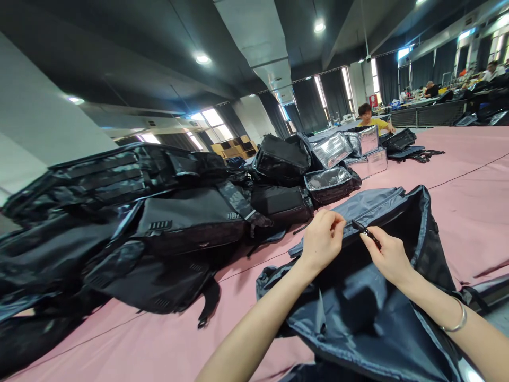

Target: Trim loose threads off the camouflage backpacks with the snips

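Above the bag (366, 334), a slanting black tool (374, 240) points toward the left hand (324, 237).

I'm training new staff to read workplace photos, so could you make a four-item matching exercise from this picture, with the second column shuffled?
Column one:
1. small black tool
2. bracelet
3. bag in front of the person
4. table surface

Column two:
A. pink
B. open, bluish inside
C. held in the right hand
D. silver-coloured

Right pairs: 1-C; 2-D; 3-B; 4-A
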Demonstrator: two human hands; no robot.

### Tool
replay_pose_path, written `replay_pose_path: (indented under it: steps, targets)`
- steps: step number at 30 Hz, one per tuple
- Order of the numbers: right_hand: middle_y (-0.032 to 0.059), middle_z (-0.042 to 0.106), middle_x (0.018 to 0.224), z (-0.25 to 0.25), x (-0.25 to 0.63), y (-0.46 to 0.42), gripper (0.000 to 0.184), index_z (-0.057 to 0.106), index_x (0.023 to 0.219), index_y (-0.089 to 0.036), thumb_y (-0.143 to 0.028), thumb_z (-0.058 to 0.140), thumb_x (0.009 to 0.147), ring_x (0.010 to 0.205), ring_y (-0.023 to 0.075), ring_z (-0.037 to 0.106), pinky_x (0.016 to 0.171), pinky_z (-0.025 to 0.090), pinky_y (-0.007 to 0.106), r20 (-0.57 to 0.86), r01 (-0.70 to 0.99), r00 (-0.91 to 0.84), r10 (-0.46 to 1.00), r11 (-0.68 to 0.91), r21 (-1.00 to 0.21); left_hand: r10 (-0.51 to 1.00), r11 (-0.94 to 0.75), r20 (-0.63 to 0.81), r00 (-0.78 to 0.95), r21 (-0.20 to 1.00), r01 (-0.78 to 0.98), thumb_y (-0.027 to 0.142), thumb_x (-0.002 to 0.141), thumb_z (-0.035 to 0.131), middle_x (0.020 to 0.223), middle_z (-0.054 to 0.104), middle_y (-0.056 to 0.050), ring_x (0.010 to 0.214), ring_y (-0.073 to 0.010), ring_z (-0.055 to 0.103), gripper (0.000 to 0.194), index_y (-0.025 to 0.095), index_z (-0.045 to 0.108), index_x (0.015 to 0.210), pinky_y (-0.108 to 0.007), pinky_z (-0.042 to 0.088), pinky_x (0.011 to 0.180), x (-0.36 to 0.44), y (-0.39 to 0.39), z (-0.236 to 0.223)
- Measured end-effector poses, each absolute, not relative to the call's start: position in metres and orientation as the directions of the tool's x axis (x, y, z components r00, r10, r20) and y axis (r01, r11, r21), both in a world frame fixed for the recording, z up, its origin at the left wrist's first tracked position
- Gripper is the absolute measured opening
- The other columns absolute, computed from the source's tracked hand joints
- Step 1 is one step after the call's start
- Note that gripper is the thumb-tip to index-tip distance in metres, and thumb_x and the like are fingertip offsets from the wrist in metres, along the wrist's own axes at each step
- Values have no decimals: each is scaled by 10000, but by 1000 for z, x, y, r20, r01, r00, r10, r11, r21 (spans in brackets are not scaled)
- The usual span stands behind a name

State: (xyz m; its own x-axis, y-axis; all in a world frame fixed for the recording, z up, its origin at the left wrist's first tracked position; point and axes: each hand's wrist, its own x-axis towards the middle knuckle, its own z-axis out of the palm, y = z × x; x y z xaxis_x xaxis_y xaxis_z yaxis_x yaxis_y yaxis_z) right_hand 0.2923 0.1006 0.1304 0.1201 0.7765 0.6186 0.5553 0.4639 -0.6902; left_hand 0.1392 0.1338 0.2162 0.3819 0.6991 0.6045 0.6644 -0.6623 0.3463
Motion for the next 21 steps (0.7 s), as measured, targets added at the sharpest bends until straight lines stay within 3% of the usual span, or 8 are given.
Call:
replay_pose_path:
  steps: [3,5,15,18,21]
  targets:
    - [-24,494,607,135,293,100,259,549,867,-164,-395,433,889,505,77,429,530,323,204,564,504,99,820,447,-739,824,-525,504,258,509,682,180,789,513,722,566,-14,649,-103,481,96,143,557,713,-224,369,613,138,137,219]
    - [-29,502,603,140,293,98,266,544,864,-175,-419,439,880,502,78,428,528,319,204,509,513,34,860,422,-747,863,-473,450,231,557,682,179,782,518,709,566,-10,635,-102,478,94,142,555,704,-227,364,608,137,139,219]
    - [-18,497,626,153,291,97,279,509,822,-181,-410,370,903,511,94,393,537,247,234,462,637,-61,885,391,-665,793,-584,518,321,493,645,186,815,466,744,544,-23,697,-121,471,114,143,513,720,-248,351,653,135,139,210]
    - [-18,474,610,152,293,98,288,491,778,-174,-405,371,902,514,91,373,538,246,233,475,625,-52,878,400,-671,769,-632,543,338,562,533,231,836,459,690,501,-13,647,-112,439,155,145,491,710,-246,346,631,132,135,213]
    - [-22,456,587,156,299,92,279,487,811,-173,-414,375,896,512,94,377,538,265,226,480,575,-52,876,419,-703,720,-686,563,405,663,299,363,897,352,603,437,-14,586,-110,406,361,147,442,622,-254,346,598,125,131,221]
